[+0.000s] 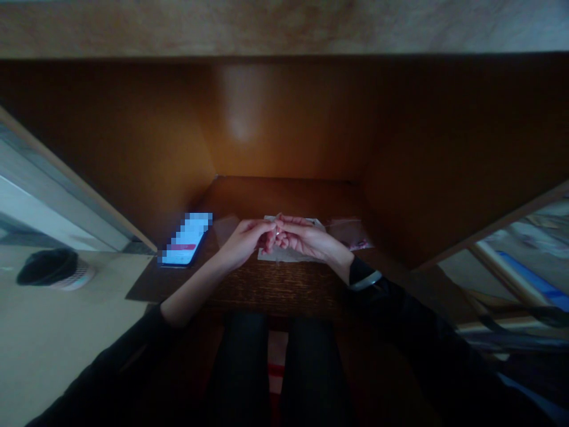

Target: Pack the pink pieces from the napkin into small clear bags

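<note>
My left hand (pixel 249 240) and my right hand (pixel 302 234) meet over the middle of the dark wooden surface, fingertips pressed together. Between them is something small, with a tiny bright glint; its kind is too small to make out. Both hands are closed, thumbs on top and fingers curled beneath. Below them lies a pale, flat sheet (pixel 284 255), partly covered by the right hand. A clear plastic packet (pixel 349 231) with small reddish bits at its lower edge lies to the right of that sheet.
On the left of the wooden surface (pixel 267 287) lies a phone (pixel 189 240) with its screen lit. Brown wooden panels (pixel 284 124) enclose the space at the back and both sides, under a thick ledge (pixel 284 29). A lined waste bin (pixel 56 270) stands on the floor at left.
</note>
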Demonstrator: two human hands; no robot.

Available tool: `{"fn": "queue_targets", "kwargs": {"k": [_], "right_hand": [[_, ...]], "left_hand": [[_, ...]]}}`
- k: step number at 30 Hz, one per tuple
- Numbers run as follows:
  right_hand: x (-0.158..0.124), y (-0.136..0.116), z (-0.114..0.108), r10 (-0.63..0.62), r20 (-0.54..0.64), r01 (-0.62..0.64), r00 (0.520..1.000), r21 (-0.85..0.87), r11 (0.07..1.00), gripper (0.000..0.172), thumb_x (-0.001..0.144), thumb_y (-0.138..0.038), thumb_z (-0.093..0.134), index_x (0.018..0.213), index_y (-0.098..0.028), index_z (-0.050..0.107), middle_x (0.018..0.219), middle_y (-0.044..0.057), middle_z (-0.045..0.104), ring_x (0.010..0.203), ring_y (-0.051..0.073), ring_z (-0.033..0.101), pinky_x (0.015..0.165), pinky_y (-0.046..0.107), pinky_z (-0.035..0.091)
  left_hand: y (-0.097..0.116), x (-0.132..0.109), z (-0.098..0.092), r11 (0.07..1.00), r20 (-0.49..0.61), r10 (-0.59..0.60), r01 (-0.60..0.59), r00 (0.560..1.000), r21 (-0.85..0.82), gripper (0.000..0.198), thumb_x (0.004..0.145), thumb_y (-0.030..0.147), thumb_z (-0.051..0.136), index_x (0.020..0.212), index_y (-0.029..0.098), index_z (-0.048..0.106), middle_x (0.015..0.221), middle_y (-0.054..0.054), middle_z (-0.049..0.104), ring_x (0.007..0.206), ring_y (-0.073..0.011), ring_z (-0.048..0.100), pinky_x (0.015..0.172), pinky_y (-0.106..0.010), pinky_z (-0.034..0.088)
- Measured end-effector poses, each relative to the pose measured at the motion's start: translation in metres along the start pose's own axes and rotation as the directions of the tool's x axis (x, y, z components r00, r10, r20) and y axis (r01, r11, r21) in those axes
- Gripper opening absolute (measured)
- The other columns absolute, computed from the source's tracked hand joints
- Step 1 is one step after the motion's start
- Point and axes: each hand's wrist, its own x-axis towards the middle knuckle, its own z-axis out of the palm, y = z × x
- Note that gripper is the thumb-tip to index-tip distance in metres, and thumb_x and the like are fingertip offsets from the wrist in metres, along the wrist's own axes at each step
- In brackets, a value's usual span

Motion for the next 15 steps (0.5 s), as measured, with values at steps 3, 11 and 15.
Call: {"fn": "queue_targets", "kwargs": {"k": [3, 11, 15], "right_hand": [[-0.002, -0.004, 0.002, -0.012, 0.003, 0.012, 1.0, 0.015, 1.0, 0.007, 0.08, -0.019, 0.066, 0.082, -0.016, 0.06, 0.074, 0.0, 0.064, 0.064, 0.008, 0.062, 0.061, 0.017, 0.052], [-0.002, -0.004, -0.001, -0.113, -0.101, 0.093, 0.988, -0.186, 0.978, 0.018, 0.077, -0.027, 0.069, 0.077, -0.019, 0.054, 0.069, 0.0, 0.065, 0.06, 0.011, 0.063, 0.053, 0.021, 0.051], [-0.001, -0.002, -0.009, -0.349, -0.103, 0.267, 0.931, -0.457, 0.848, 0.021, 0.069, -0.02, 0.074, 0.076, -0.019, 0.054, 0.067, -0.005, 0.061, 0.048, 0.005, 0.051, 0.042, 0.017, 0.039]], "left_hand": [[-0.003, 0.001, 0.003, 0.999, -0.06, 0.037, -0.039, 0.998, -0.026, 0.029, 0.078, 0.024, 0.052, 0.05, 0.017, 0.049, 0.048, 0.002, 0.049, 0.045, -0.0074, 0.046, 0.045, -0.021, 0.035], [0.02, -0.01, 0.001, 0.914, -0.15, 0.152, -0.081, 0.977, 0.397, 0.029, 0.08, 0.017, 0.048, 0.051, 0.018, 0.05, 0.048, 0.003, 0.048, 0.043, -0.0073, 0.045, 0.045, -0.02, 0.036], [0.023, -0.011, 0.005, 0.841, -0.117, 0.186, -0.096, 0.976, 0.532, 0.03, 0.079, 0.016, 0.046, 0.049, 0.018, 0.049, 0.045, 0.003, 0.048, 0.043, -0.0079, 0.045, 0.046, -0.021, 0.034]]}}
